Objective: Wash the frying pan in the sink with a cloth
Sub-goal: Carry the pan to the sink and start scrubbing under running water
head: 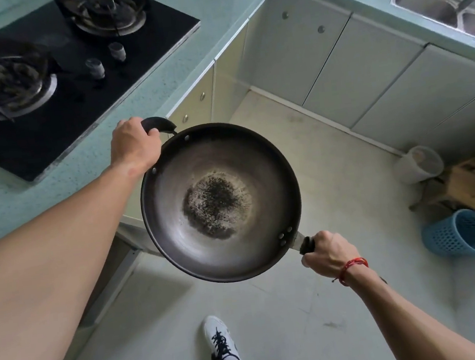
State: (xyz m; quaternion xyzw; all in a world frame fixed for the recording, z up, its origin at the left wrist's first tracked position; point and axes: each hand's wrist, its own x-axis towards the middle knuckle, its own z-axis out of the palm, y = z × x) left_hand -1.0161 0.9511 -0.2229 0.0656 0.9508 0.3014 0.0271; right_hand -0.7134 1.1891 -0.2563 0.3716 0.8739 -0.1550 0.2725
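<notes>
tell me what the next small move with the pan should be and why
Probably carry the frying pan toward the sink at upper right: the left hand and right hand grip its handles, it hangs over the floor, and burnt residue sits inside.

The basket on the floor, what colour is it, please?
The basket is blue; head view shows it best.

Soft even daylight, slight motion blur, wide-angle edge distortion.
</notes>
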